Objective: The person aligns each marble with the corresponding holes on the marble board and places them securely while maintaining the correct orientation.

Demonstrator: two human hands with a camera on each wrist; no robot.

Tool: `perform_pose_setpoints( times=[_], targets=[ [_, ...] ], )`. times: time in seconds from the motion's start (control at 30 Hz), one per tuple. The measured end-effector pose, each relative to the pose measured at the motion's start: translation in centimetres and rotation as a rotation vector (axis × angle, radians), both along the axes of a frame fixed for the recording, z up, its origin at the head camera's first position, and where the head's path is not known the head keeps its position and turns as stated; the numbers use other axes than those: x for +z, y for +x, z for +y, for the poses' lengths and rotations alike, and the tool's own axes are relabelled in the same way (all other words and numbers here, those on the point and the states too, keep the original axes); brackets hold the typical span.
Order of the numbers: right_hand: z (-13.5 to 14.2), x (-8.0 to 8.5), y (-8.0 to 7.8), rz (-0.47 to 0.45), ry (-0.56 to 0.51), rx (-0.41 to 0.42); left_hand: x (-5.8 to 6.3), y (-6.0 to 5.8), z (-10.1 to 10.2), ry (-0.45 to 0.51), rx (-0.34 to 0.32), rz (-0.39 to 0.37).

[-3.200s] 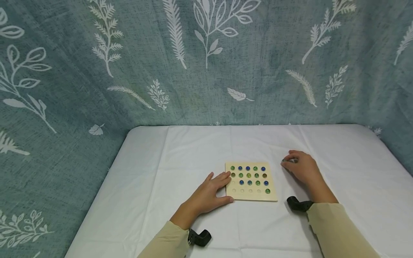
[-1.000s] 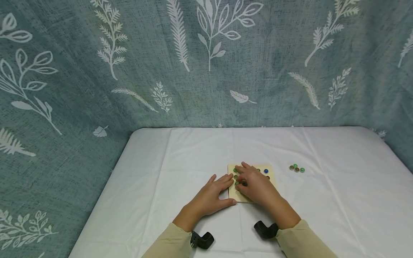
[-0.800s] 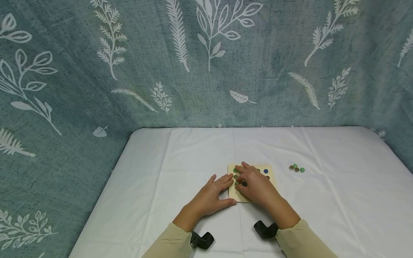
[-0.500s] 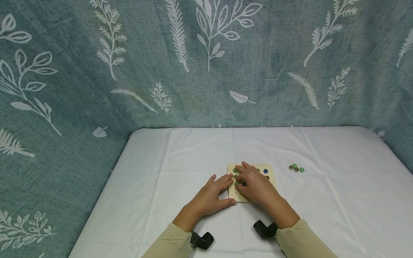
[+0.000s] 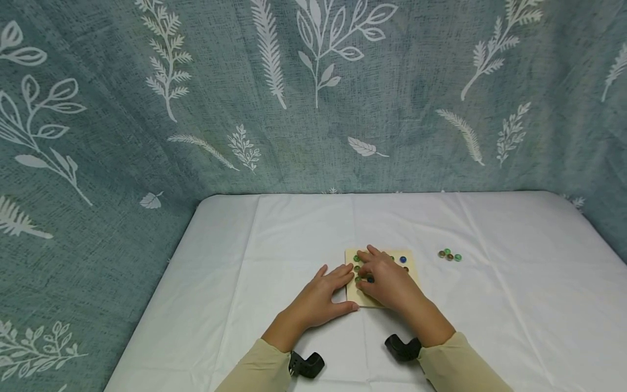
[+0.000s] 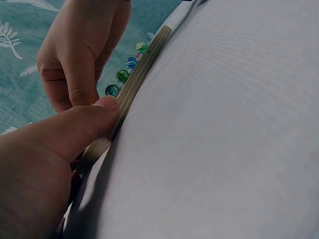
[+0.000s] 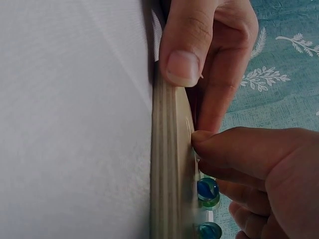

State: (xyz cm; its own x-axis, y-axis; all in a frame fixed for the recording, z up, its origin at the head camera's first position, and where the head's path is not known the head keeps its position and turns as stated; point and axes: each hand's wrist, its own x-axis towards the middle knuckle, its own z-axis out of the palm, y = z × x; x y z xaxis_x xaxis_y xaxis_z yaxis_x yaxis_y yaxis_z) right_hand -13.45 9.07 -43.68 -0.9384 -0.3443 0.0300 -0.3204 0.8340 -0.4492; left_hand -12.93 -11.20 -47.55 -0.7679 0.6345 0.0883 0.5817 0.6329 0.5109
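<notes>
Pale wood formed the marble board [image 5: 361, 299] on the cloth-covered bench [image 5: 289, 234]; the left hand [image 5: 320, 298] rested straight-fingered over the board's left edge, while the right hand [image 5: 390, 283] pinched a green marble [image 5: 358, 280] at its surface. Good seating probably needed steady bracing and a gentle release.

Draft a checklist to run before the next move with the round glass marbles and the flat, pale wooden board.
1. Flat, pale wooden board lying level on the white cloth: ok.
2. Bare left hand touching the board's left edge: ok.
3. Bare right hand clear of the round green glass marble near its fingertips: cannot tell; contact is unclear.
4. Board's front part in full view from the head camera: not ok; the right hand hides much of it.
5. Loose brown and green glass marbles gathered on the cloth, right of the board: ok, four visible.
</notes>
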Motion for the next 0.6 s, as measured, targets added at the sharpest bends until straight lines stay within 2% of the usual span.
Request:
perform_pose_setpoints(
  times=[0.17, 0.37, 0.6],
  targets=[
    [0.3, 0.1, 0.1, 0.015, -0.011, 0.019, 0.0, 0.0, 0.1, 0.001, -0.003, -0.003],
    [1.6, 1.0, 0.0, 0.030, -0.077, 0.023, 0.0, -0.1, 0.1, -0.003, 0.013, -0.003],
    [4.3, 2.2, -0.8, -0.009, -0.104, -0.102, 0.1, 0.0, 0.1, 0.007, 0.025, -0.012]
  ],
)
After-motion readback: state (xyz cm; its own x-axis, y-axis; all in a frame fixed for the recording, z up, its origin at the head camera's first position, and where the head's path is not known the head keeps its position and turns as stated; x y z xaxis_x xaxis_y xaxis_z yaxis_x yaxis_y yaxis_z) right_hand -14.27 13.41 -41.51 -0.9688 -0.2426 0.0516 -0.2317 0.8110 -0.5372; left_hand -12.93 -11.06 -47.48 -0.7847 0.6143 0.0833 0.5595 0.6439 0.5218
